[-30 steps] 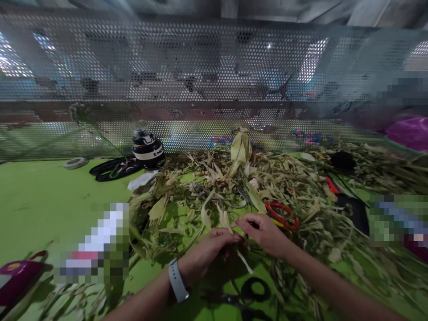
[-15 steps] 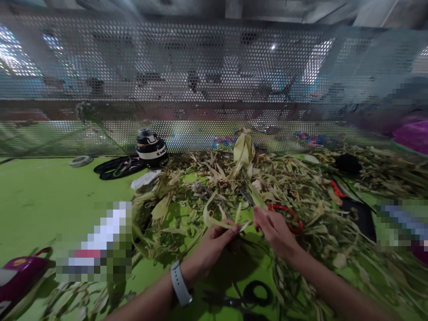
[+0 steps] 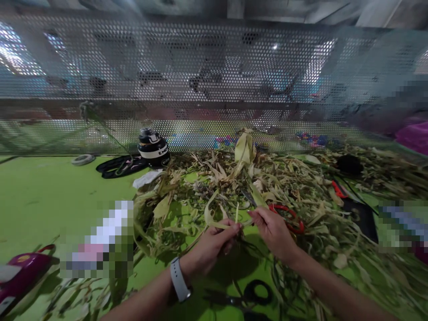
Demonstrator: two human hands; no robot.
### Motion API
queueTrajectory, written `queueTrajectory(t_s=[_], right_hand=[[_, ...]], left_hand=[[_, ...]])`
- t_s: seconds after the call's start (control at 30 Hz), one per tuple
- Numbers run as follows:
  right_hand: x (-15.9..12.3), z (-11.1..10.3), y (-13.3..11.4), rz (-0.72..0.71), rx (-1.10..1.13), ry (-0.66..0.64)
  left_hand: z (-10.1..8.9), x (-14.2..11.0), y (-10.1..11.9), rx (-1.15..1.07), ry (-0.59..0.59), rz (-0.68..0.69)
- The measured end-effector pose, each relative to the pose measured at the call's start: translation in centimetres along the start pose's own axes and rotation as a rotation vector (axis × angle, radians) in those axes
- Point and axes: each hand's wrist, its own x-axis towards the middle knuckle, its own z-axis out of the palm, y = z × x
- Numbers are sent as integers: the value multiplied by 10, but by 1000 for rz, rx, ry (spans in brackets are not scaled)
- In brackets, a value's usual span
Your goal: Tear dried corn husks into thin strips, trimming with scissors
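Between my hands runs a pale green corn husk strip [image 3: 219, 225], with a short end standing up by the left thumb. My left hand [image 3: 214, 243], with a light watch strap [image 3: 179, 280] on its wrist, pinches the strip between thumb and fingers. Just to the right, my right hand [image 3: 274, 232] is closed with its fingertips on the strip's other end. Black scissors [image 3: 230, 299] lie on the green table below my hands. Red-handled scissors [image 3: 302, 226] rest in the husks beyond my right hand, partly hidden by it.
Dried husks [image 3: 294, 178] cover much of the green table [image 3: 40, 191]. A bundled husk piece [image 3: 244, 149] stands at the back, before a perforated metal screen [image 3: 207, 58]. A black bottle [image 3: 154, 149] is at back left. A purple object [image 3: 22, 272] lies at the left edge.
My right hand has shifted slightly, its fingertips moving left along the strip. The left hand keeps its pinch. The view has drifted a little.
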Motion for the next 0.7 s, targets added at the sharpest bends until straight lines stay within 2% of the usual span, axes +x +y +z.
queueTrajectory(t_s=[0.1,0.3,0.37,0.5,0.57,0.7], right_hand=[[4,-5,1,15,-1,8],[-3,-11,-7,84,29,148],[-8,-9,-12,51,18,40],[-14,3,-19,48,119,-297],[-15,8,-18,104,244,-367],[-16,13,-14,312,489,-416]], left_hand=[[1,0,1,-5,-35,20],[4,0,-1,-143,58,29],[4,-1,-1,-128,98,86],[3,-1,-3,-71,161,138],[3,0,-3,-29,175,156],[6,1,1,28,204,189]])
